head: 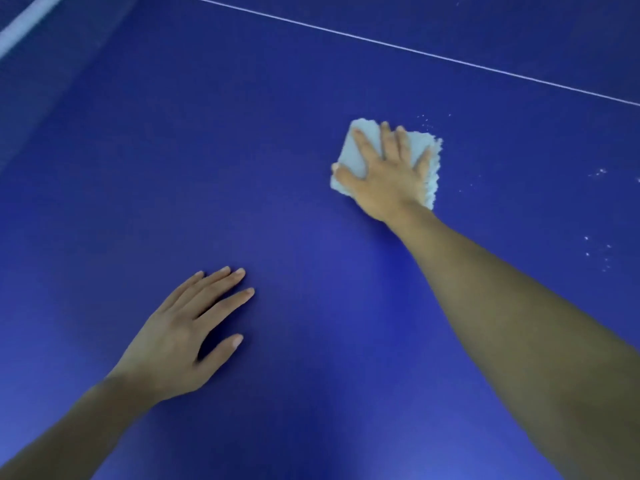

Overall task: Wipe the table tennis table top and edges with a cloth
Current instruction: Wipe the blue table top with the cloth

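Nearest the camera, both forearms enter from the bottom edge, cut off below the elbow, so nothing more of the person shows. The left hand [180, 337] lies flat on the blue bench [294, 98], well short of the cloth and to its left, its grip apart: fingers straight and slightly spread, thumb out to the side, holding nothing. Its outline is a little soft with blur.

Farther out, the right arm stretches to the cloth [356, 150]. The right hand [388, 174] presses down on it with fingers straight and fanned, grip apart, palm covering the cloth's near middle so that part is hidden. The cloth is small, pale blue-white and roughly square, apparently folded, smooth on its left half and fluffy and frayed along its right edge. It lies flat on the bench surface.

Just beyond the cloth and to its right, tiny white specks [597, 173] dot the bench; what they are cannot be made out. Farther still, a thin white line [415, 51] crosses the bench at a slant. At the far left of the cloth, in the top corner, a broad white band [24, 26] is blurred and cut off by the frame.
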